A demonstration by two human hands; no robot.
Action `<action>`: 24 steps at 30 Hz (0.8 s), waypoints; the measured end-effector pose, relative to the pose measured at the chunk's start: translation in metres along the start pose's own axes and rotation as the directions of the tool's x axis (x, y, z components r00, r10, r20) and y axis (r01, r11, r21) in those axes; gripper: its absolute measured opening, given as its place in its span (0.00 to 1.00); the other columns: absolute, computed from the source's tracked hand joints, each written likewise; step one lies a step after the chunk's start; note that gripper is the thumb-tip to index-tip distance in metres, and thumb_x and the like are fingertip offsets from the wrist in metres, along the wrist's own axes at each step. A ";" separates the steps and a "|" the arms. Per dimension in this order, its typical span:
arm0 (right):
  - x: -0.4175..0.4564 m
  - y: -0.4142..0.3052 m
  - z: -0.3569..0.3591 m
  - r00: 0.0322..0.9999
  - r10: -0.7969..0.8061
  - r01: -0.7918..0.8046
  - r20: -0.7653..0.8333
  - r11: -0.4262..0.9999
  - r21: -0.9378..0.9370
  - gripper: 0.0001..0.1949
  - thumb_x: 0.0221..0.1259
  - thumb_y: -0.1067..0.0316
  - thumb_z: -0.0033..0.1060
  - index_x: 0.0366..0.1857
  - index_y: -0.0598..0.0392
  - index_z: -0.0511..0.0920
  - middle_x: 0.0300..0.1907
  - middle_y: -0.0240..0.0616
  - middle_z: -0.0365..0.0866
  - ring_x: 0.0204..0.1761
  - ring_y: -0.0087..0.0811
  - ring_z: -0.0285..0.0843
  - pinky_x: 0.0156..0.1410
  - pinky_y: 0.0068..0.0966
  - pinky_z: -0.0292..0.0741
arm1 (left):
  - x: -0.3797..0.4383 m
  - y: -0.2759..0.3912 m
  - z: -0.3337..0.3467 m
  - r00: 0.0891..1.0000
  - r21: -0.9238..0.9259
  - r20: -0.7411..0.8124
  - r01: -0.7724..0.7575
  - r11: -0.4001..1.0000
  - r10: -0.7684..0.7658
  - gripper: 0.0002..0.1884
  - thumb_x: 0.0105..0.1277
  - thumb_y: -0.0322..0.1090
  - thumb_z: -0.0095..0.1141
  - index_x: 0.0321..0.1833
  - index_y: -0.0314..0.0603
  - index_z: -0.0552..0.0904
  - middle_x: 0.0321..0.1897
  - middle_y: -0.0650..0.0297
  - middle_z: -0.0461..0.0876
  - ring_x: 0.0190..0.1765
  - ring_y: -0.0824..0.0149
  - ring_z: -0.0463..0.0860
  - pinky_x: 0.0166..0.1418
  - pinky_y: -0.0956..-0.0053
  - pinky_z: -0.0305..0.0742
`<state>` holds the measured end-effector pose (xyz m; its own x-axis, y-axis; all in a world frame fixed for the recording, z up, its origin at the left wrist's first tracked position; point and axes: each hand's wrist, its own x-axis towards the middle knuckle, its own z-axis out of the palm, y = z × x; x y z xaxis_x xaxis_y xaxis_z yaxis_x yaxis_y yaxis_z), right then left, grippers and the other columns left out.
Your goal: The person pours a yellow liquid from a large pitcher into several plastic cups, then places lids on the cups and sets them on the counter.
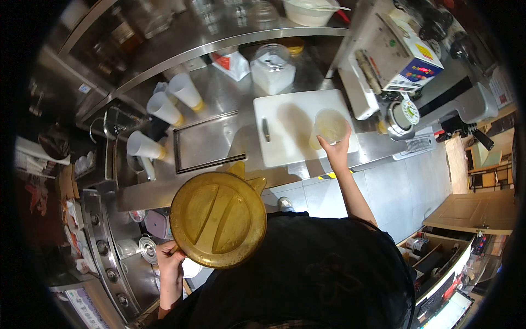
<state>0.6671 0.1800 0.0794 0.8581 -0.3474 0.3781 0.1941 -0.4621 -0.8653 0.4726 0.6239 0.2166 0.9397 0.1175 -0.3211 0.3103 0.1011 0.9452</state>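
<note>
In the head view, my left hand [169, 256] grips the handle of an amber plastic pitcher [218, 220]. Its round lid faces up at me, and its spout points toward the counter. Most of the pitcher's body and handle is hidden under the lid. Fingers of my right hand [337, 153] wrap a translucent plastic cup [331, 124] at the right part of a white cutting board [283, 150]. Something pale yellowish shows inside the cup; whether its base touches the board I cannot tell.
Several frosted cups with yellowish bottoms, one a tall cup [144, 144], stand left of a recessed steel tray [209, 142]. Behind the board sits a clear jar of white contents [273, 70]. A sealing machine [411, 70] stands right. A steel shelf [230, 43] overhangs the back.
</note>
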 end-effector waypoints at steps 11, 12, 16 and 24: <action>0.041 0.084 -0.072 0.999 0.001 0.002 -0.041 0.998 0.056 0.43 0.38 0.69 0.75 0.62 0.60 0.56 0.56 0.48 0.66 0.58 0.39 0.67 0.63 0.31 0.66 | 0.020 0.004 0.119 0.996 0.074 0.091 0.005 0.997 -0.011 0.30 0.43 0.51 0.74 0.33 0.25 0.82 0.25 0.66 0.80 0.27 0.76 0.75 0.31 0.82 0.68; 0.041 0.089 -0.073 0.999 0.001 0.001 -0.033 0.999 0.048 0.44 0.38 0.69 0.75 0.62 0.61 0.56 0.57 0.49 0.66 0.59 0.40 0.67 0.63 0.31 0.66 | 0.022 0.005 0.127 0.995 0.069 0.096 0.005 0.998 -0.012 0.30 0.43 0.51 0.74 0.33 0.25 0.82 0.25 0.65 0.81 0.27 0.76 0.75 0.31 0.82 0.69; 0.041 0.110 -0.077 0.999 0.028 -0.026 -0.016 0.995 0.096 0.46 0.38 0.67 0.76 0.63 0.61 0.54 0.57 0.49 0.65 0.60 0.42 0.66 0.64 0.32 0.65 | 0.028 0.011 0.163 0.992 0.149 0.102 -0.086 0.985 0.072 0.27 0.47 0.56 0.70 0.21 0.35 0.76 0.13 0.75 0.66 0.17 0.81 0.60 0.21 0.82 0.47; 0.036 0.105 -0.111 0.992 -0.056 0.075 0.115 0.982 -0.172 0.39 0.44 0.69 0.72 0.63 0.57 0.59 0.59 0.48 0.67 0.60 0.42 0.67 0.63 0.32 0.67 | 0.034 0.012 0.168 0.988 0.172 0.152 -0.033 0.985 0.006 0.27 0.45 0.53 0.72 0.26 0.30 0.79 0.18 0.70 0.74 0.21 0.80 0.67 0.24 0.84 0.55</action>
<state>0.6660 0.0287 0.0391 0.8950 -0.2247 0.3854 0.1736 -0.6203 -0.7649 0.5322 0.4632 0.2268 0.9526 -0.0332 -0.3025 0.2995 -0.0744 0.9512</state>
